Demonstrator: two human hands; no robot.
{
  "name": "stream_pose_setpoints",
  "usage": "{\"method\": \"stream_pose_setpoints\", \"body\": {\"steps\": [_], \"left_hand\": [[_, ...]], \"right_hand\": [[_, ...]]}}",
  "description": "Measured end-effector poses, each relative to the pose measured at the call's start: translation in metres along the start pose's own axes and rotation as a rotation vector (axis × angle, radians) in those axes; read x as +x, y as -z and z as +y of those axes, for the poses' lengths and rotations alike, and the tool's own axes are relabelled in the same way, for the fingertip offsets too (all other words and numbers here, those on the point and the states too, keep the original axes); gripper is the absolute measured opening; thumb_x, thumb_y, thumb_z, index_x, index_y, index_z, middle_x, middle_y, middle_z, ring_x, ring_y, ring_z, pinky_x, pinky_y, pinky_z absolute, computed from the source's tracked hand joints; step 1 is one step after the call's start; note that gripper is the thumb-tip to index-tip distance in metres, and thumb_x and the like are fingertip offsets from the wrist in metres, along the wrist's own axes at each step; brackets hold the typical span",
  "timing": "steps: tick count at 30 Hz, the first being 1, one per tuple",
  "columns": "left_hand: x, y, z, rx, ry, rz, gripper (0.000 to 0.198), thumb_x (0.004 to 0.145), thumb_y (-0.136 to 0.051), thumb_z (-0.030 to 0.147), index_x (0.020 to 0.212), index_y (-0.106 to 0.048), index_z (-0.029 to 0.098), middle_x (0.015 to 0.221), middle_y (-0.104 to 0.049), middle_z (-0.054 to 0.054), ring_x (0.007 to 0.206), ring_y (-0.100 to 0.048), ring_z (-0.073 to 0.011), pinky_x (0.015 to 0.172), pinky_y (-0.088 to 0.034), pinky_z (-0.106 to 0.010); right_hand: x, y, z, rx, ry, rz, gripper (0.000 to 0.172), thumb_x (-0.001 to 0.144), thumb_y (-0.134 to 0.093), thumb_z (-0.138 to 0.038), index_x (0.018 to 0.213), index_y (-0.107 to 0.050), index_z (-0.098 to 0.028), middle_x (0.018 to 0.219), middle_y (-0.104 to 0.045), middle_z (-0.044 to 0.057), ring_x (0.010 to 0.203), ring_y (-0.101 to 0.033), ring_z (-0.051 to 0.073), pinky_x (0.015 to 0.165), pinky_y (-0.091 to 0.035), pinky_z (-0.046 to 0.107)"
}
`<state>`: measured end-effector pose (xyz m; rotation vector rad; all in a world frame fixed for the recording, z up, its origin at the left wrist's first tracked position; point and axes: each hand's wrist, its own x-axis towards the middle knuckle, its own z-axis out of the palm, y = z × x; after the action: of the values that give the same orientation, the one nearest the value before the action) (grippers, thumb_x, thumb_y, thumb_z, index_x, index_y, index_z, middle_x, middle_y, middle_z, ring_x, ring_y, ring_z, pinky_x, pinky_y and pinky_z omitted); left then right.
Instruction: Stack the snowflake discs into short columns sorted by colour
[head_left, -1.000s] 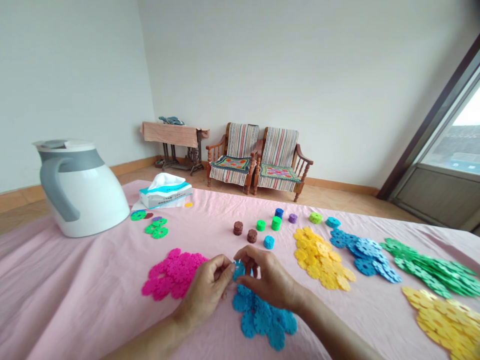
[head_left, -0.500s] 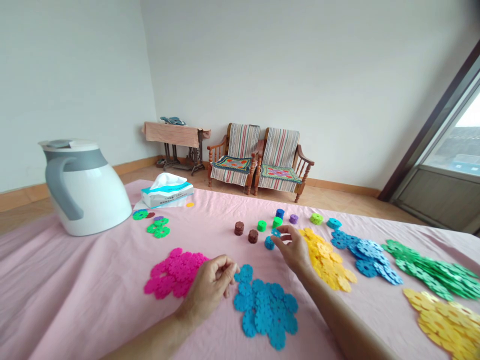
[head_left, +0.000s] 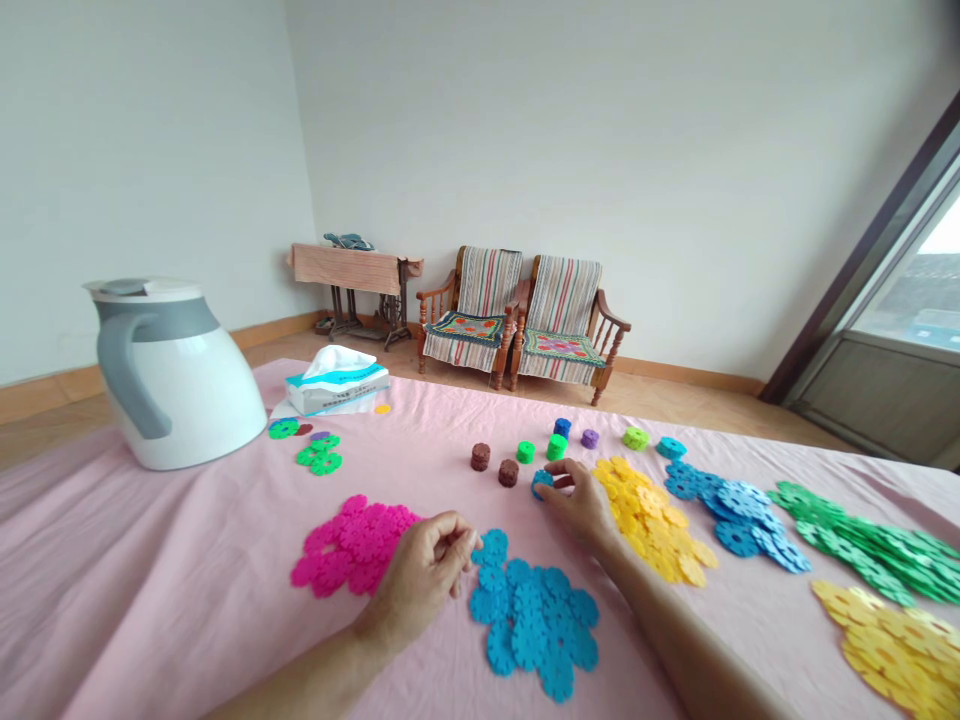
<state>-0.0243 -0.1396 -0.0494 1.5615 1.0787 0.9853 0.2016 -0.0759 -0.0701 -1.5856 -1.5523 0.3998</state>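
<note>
My right hand (head_left: 581, 503) reaches forward, its fingertips pinched on a small light-blue stack of snowflake discs (head_left: 541, 483) standing on the pink cloth (head_left: 187, 560). My left hand (head_left: 427, 570) rests loosely curled beside a flat pile of light-blue discs (head_left: 534, 622), its fingers closed together; whether anything is in them I cannot make out. A pink pile of discs (head_left: 352, 545) lies just left of that hand. Two brown stacks (head_left: 481, 457) (head_left: 508, 473) and green stacks (head_left: 556, 447) stand just beyond my right hand.
A white and grey kettle (head_left: 169, 372) stands at the left, a tissue pack (head_left: 337, 383) behind it. Yellow (head_left: 652, 515), blue (head_left: 731, 505), green (head_left: 862, 540) and more yellow (head_left: 900, 645) disc piles lie to the right. Two wooden armchairs (head_left: 525, 325) stand against the far wall.
My right hand left my left hand, carried a light-blue disc forward and lowered it onto the small light-blue stack. My left hand stayed beside the blue pile.
</note>
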Motion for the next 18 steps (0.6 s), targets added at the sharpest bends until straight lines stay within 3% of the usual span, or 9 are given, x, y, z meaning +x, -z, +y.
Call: {"method": "stream_pose_setpoints", "body": {"steps": [9,18], "left_hand": [[0.0,0.0005,-0.0029,0.019,-0.014,-0.008,0.038,0.081,-0.048,0.049,0.072,-0.055,0.012,0.059,-0.054,0.001,0.041,-0.045,-0.0069,0.039,-0.033,-0.017],[0.0004,0.0004,-0.0035,0.04,-0.015,-0.019,0.037,0.082,-0.047,0.048,0.073,-0.054,0.012,0.06,-0.053,0.001,0.042,-0.045,-0.0065,0.039,-0.032,-0.017]], "right_hand": [[-0.0009,-0.001,0.0022,-0.009,-0.01,-0.027,0.028,0.067,-0.058,-0.032,0.091,-0.06,-0.018,0.094,-0.062,0.006,0.075,-0.06,0.017,0.068,-0.047,0.03],[-0.0021,-0.0075,0.0059,-0.144,0.154,0.002,0.051,0.063,-0.061,-0.027,0.113,-0.053,-0.019,0.098,-0.062,0.005,0.087,-0.057,0.019,0.082,-0.042,0.036]]}}
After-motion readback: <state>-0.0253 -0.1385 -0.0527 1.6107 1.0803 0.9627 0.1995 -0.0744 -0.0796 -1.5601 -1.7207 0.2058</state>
